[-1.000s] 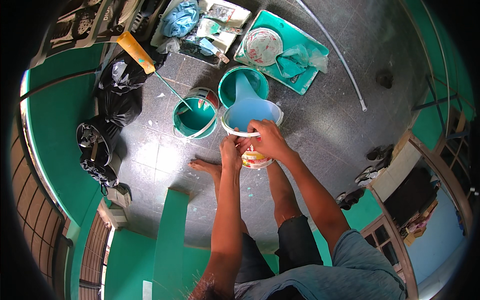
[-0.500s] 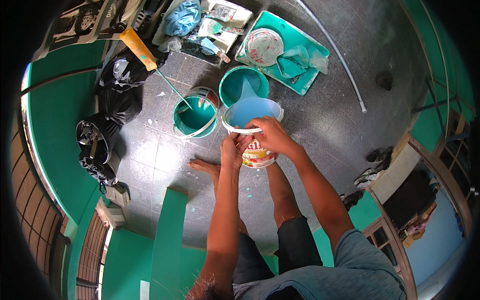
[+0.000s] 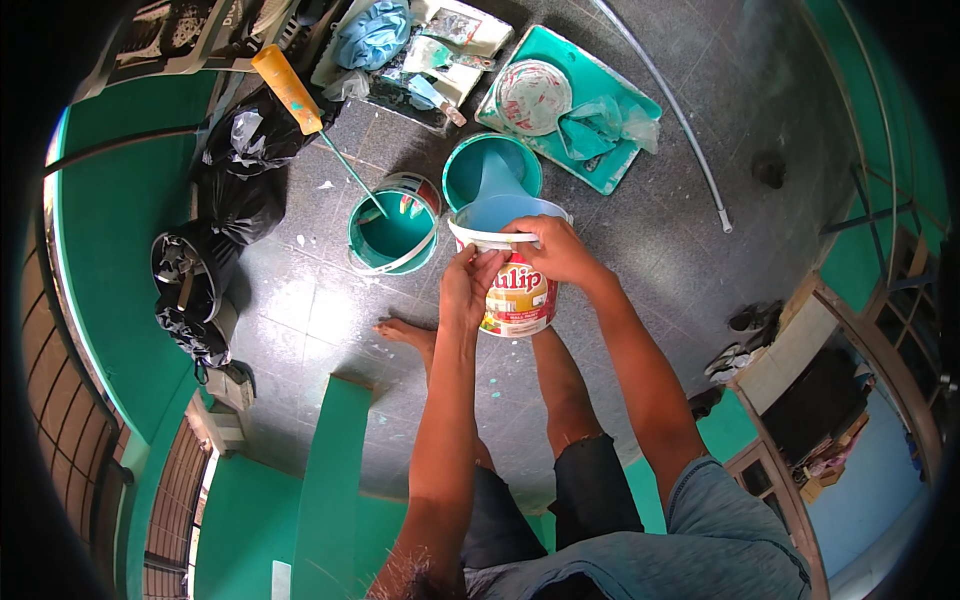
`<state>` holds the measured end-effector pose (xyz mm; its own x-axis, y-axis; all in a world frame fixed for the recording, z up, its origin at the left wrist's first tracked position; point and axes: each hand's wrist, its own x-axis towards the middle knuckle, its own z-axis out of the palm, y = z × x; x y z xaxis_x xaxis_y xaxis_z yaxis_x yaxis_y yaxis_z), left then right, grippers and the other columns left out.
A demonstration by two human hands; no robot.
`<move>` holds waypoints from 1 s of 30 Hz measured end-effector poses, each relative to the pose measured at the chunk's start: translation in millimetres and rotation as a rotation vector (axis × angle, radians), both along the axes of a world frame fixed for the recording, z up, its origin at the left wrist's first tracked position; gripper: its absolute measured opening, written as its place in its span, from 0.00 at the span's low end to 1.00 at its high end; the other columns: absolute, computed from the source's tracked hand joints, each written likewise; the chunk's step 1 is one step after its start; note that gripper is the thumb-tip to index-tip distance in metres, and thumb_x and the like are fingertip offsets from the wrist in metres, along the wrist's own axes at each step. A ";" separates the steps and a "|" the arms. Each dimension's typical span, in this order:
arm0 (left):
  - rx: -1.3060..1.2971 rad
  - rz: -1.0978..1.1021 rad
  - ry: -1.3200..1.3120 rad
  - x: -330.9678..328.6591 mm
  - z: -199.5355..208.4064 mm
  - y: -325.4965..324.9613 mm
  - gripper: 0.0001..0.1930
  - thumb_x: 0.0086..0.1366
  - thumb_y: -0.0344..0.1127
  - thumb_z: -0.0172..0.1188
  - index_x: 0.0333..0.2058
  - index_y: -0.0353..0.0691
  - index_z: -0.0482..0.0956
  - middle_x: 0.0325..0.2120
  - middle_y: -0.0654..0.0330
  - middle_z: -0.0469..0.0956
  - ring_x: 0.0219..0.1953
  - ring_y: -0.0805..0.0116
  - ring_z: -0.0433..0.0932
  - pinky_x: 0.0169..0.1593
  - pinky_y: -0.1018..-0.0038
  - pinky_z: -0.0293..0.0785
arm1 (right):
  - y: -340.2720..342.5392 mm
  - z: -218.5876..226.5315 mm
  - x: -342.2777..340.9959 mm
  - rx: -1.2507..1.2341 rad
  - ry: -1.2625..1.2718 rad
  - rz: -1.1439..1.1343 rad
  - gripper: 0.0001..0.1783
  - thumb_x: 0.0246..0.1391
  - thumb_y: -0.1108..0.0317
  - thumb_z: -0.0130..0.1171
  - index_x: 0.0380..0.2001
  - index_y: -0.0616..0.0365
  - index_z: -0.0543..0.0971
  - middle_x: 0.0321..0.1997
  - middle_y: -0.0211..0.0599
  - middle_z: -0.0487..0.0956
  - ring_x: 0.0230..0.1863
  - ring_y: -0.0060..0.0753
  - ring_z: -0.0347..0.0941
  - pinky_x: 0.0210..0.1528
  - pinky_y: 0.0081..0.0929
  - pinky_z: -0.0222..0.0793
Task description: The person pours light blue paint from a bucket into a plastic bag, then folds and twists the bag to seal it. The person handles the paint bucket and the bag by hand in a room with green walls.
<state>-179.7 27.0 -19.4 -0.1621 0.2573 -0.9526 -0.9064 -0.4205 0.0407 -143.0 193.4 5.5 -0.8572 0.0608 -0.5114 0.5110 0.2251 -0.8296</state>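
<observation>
A white paint bucket (image 3: pixel 518 300) with a red and yellow label is tipped away from me. From its far rim a pale blue stream (image 3: pixel 500 175) runs down into a teal-coated bucket (image 3: pixel 462 188) on the floor. My right hand (image 3: pixel 560 252) grips the near rim and the white handle. My left hand (image 3: pixel 468 285) holds the bucket's left side, fingers bent against the wall below the rim. To the left stands another bucket (image 3: pixel 400 262) of green paint, and a roller (image 3: pixel 287 92) with an orange sleeve leans in it, sleeve end up.
Beyond the buckets lie a green paint tray (image 3: pixel 605 175) with a round lid (image 3: pixel 533 97) and plastic, and a white tray (image 3: pixel 490 35) with cloth and brushes. Black bags (image 3: pixel 235 210) line the left wall. A grey pipe (image 3: pixel 690 125) lies right; shoes (image 3: pixel 735 355) sit farther right.
The paint bucket has tipped farther away from me, showing more of its label. My right hand has risen slightly with the rim, and my left fingers are now lower on the wall.
</observation>
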 end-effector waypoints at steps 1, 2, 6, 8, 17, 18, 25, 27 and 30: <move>-0.007 0.015 -0.010 -1.4 1.7 1.4 0.16 0.65 0.30 0.43 0.44 0.19 0.60 0.33 0.41 0.73 0.38 0.53 0.78 0.44 0.73 0.79 | 1.1 -0.9 -1.3 -0.004 -0.002 0.007 0.11 0.44 0.74 0.53 0.34 0.62 0.78 0.32 0.48 0.78 0.36 0.46 0.76 0.39 0.34 0.70; -0.005 0.024 -0.011 -1.9 1.6 2.0 0.16 0.65 0.30 0.42 0.44 0.19 0.60 0.33 0.41 0.72 0.38 0.52 0.78 0.44 0.73 0.79 | 1.6 -1.2 -2.1 -0.008 -0.005 0.014 0.11 0.45 0.74 0.52 0.34 0.62 0.78 0.33 0.48 0.78 0.36 0.46 0.76 0.39 0.34 0.70; -0.001 0.027 0.007 -3.8 3.4 1.6 0.17 0.64 0.32 0.44 0.44 0.20 0.58 0.32 0.42 0.71 0.38 0.52 0.77 0.45 0.72 0.79 | 0.3 -0.6 -3.5 0.009 -0.002 0.018 0.11 0.45 0.74 0.52 0.34 0.63 0.78 0.33 0.48 0.78 0.35 0.46 0.76 0.38 0.33 0.70; -0.012 0.017 0.012 -5.5 5.9 1.7 0.18 0.64 0.34 0.46 0.44 0.22 0.58 0.32 0.42 0.72 0.39 0.51 0.77 0.45 0.72 0.79 | -0.4 -1.6 -3.7 0.006 0.015 0.021 0.11 0.45 0.74 0.52 0.34 0.63 0.78 0.33 0.49 0.78 0.35 0.46 0.76 0.38 0.34 0.70; -0.003 0.036 0.034 -9.3 7.7 4.5 0.20 0.62 0.37 0.49 0.44 0.25 0.57 0.34 0.40 0.71 0.40 0.49 0.76 0.47 0.71 0.77 | -0.3 -3.4 -8.0 0.035 0.018 -0.004 0.12 0.44 0.74 0.50 0.33 0.63 0.78 0.31 0.49 0.78 0.34 0.47 0.76 0.38 0.34 0.71; 0.003 0.037 0.041 -10.4 7.3 5.3 0.20 0.62 0.36 0.49 0.44 0.25 0.57 0.35 0.40 0.71 0.41 0.49 0.76 0.47 0.71 0.77 | 0.0 -6.6 -8.2 0.037 0.017 -0.008 0.12 0.44 0.74 0.50 0.33 0.63 0.78 0.31 0.49 0.78 0.34 0.47 0.76 0.38 0.34 0.71; 0.013 0.059 0.048 -16.5 7.5 6.6 0.20 0.62 0.35 0.48 0.45 0.25 0.55 0.36 0.39 0.69 0.42 0.47 0.75 0.49 0.69 0.76 | 0.9 -13.2 -13.1 0.043 -0.007 0.013 0.12 0.45 0.77 0.50 0.34 0.63 0.78 0.32 0.46 0.79 0.34 0.38 0.77 0.38 0.30 0.71; -0.003 0.057 0.042 -16.3 7.5 6.4 0.20 0.62 0.35 0.48 0.45 0.26 0.55 0.36 0.39 0.69 0.43 0.47 0.75 0.49 0.68 0.76 | 1.0 -12.1 -13.9 0.043 -0.019 0.028 0.12 0.45 0.78 0.50 0.35 0.64 0.78 0.33 0.44 0.79 0.35 0.35 0.77 0.37 0.28 0.71; -0.006 0.045 0.045 -15.6 8.4 5.4 0.20 0.62 0.36 0.49 0.45 0.26 0.56 0.37 0.39 0.68 0.43 0.48 0.75 0.49 0.68 0.76 | 0.1 -8.1 -14.9 0.049 -0.022 0.038 0.12 0.45 0.78 0.50 0.35 0.64 0.77 0.33 0.44 0.79 0.34 0.35 0.77 0.37 0.29 0.71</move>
